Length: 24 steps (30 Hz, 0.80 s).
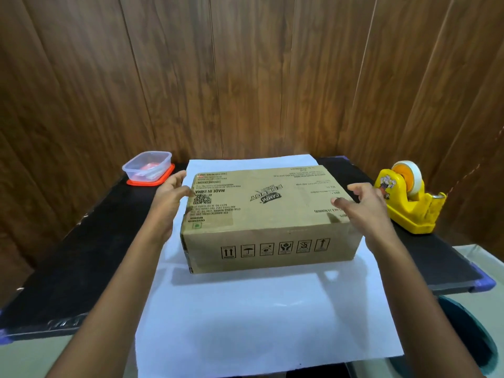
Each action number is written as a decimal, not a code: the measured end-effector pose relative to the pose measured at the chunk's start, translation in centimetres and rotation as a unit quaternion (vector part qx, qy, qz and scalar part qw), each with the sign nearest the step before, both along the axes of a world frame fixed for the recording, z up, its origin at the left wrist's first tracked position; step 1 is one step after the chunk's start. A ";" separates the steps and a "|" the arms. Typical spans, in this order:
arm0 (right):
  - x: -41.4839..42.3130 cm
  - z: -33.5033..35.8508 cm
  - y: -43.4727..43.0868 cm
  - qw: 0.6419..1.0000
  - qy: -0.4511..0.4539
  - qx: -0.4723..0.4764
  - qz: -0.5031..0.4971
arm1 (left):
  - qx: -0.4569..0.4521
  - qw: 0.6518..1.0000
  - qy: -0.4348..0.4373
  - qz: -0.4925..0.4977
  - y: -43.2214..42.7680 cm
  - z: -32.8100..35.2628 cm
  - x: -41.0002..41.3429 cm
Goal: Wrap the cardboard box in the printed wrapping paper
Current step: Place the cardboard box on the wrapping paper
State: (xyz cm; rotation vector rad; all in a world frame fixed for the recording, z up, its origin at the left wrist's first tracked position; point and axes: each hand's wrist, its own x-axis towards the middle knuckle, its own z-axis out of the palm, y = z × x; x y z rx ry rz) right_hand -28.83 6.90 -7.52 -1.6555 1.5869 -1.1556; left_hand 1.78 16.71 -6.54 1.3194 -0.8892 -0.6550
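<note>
Between the hands: brown printed cardboard box (268,214), long axis hand to hand, on white wrapping paper (245,309).
Hands: left hand (170,195), right hand (365,205) flanking box ends, equally near, fingers loose, gripping nothing.

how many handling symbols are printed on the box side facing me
6, in one row across the near side of the cardboard box; its hidden sides may carry more.

A dark brown wood-panelled wall (245,77) with vertical grain fills the far side, faintly glossy under indoor light. A black table (81,255) stands against it. A pale grey surface (480,257) shows near right.
</note>
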 end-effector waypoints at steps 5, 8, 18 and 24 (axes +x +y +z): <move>5.2 4.0 -2.9 0.990 -0.056 0.021 0.131 | 0.014 0.994 -0.105 -0.005 -4.6 3.2 2.3; 9.4 4.8 -5.7 0.976 -0.086 0.058 0.192 | 0.035 0.993 -0.102 -0.042 -8.2 3.9 3.0; 18.0 2.7 -15.3 0.941 0.192 0.030 0.276 | 0.331 0.925 -0.143 0.120 -20.7 -5.1 14.8; 19.7 2.6 -18.8 0.931 0.207 0.050 0.295 | 0.312 0.945 -0.018 0.093 -25.8 -8.4 21.2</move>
